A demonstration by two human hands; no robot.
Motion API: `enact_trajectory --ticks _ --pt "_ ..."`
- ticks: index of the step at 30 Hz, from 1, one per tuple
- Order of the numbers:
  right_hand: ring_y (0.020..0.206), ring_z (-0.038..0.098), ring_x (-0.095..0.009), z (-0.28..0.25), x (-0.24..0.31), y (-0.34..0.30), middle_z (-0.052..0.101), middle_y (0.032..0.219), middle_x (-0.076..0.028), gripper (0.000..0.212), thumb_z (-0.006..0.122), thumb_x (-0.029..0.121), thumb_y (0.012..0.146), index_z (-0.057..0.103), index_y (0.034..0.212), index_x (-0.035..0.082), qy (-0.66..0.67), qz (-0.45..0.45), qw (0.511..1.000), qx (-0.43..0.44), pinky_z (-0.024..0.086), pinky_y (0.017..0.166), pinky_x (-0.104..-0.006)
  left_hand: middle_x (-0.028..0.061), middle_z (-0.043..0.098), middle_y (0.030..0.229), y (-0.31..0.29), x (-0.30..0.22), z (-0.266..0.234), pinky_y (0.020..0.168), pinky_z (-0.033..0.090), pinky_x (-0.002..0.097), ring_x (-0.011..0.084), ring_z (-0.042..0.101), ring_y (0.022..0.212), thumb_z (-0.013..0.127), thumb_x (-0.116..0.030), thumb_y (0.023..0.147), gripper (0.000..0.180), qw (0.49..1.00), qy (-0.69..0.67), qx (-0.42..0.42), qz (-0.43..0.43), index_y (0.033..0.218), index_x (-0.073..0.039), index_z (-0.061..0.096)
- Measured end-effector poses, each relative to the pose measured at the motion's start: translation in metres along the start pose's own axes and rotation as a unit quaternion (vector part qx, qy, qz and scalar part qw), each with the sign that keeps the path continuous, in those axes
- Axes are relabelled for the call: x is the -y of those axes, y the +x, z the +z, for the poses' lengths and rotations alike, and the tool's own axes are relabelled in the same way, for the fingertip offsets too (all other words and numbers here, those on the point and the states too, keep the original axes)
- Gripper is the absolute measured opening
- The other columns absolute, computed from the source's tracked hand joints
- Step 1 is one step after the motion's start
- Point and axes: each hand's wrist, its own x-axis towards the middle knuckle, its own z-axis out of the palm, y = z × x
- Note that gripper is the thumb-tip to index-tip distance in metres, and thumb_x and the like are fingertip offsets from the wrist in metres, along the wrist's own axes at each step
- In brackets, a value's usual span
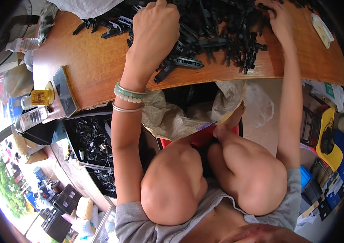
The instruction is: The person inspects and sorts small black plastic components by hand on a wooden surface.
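A heap of black plastic parts (204, 24) covers the far middle of the wooden table (95, 60). Over its left side is my left hand (155, 28), curled into a fist with the back of the hand up. Whatever its fingers hold is hidden beneath. My right hand (280, 20) is at the heap's right edge, thumb and fingers bent around a small black plastic part (266, 8). A longer black part with a ribbed grey strip (186, 61) lies close to the table's near edge, below my left hand.
A phone (65, 91) and a yellow container (42, 97) are at the table's left end. A white packet (321, 30) lies at the right. Below the near edge, a pale woven sack (159, 117) hangs open above my knees. Black trays of small parts (89, 139) stand lower left.
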Motion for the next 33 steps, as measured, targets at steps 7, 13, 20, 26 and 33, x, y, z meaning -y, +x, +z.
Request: enact_trajectory --ticks 7,13,20,26,33 --pt "0.08 0.059 -0.011 -0.06 0.09 -0.049 0.066 0.094 -0.007 0.017 0.054 0.004 0.091 0.067 0.102 0.001 0.313 0.088 0.944 -0.064 0.046 0.07 -0.0233 0.0112 0.067 0.095 -0.026 -0.039 -0.026 0.076 0.05 0.0295 0.0217 0.065 0.084 0.065 -0.009 0.084 0.027 0.891 -0.404 -0.149 -0.142 0.109 0.001 0.063" --pt "0.061 0.054 -0.007 -0.084 0.177 -0.1 0.064 0.08 -0.008 0.012 0.058 0.002 0.09 0.064 0.097 -0.005 0.568 0.053 0.81 0.136 0.042 0.054 -0.0191 0.0185 0.064 0.105 -0.055 -0.067 -0.024 0.086 0.051 0.0329 0.024 0.065 0.094 0.051 0.0 0.091 0.024 0.545 -0.802 0.042 -0.24 0.114 0.007 0.048" --pt "0.066 0.058 -0.01 -0.076 0.191 -0.113 0.064 0.079 -0.008 0.012 0.065 -0.002 0.083 0.065 0.095 -0.004 0.59 0.152 0.784 0.121 0.045 0.059 -0.0211 0.018 0.063 0.108 -0.061 -0.08 -0.026 0.081 0.055 0.0298 0.0207 0.065 0.092 0.053 -0.001 0.092 0.013 0.534 -0.802 0.016 -0.266 0.104 0.004 0.049" --pt "0.071 0.054 -0.013 -0.072 0.189 -0.107 0.061 0.078 -0.006 0.015 0.071 -0.004 0.074 0.067 0.089 -0.003 0.497 0.032 0.863 0.089 0.042 0.061 -0.0244 0.0223 0.061 0.113 -0.066 -0.079 -0.019 0.088 0.053 0.0359 0.0232 0.063 0.098 0.048 -0.013 0.097 0.023 0.456 -0.833 0.033 -0.312 0.11 0.007 0.052" --pt "0.073 0.056 -0.016 -0.071 0.194 -0.114 0.06 0.079 -0.008 0.018 0.071 -0.007 0.071 0.068 0.087 0.0 0.45 0.047 0.891 0.043 0.044 0.063 -0.0249 0.0118 0.067 0.097 -0.07 -0.076 -0.034 0.065 0.051 0.0279 0.011 0.062 0.082 0.061 -0.008 0.088 0.023 0.576 -0.737 0.146 -0.322 0.107 0.006 0.064"
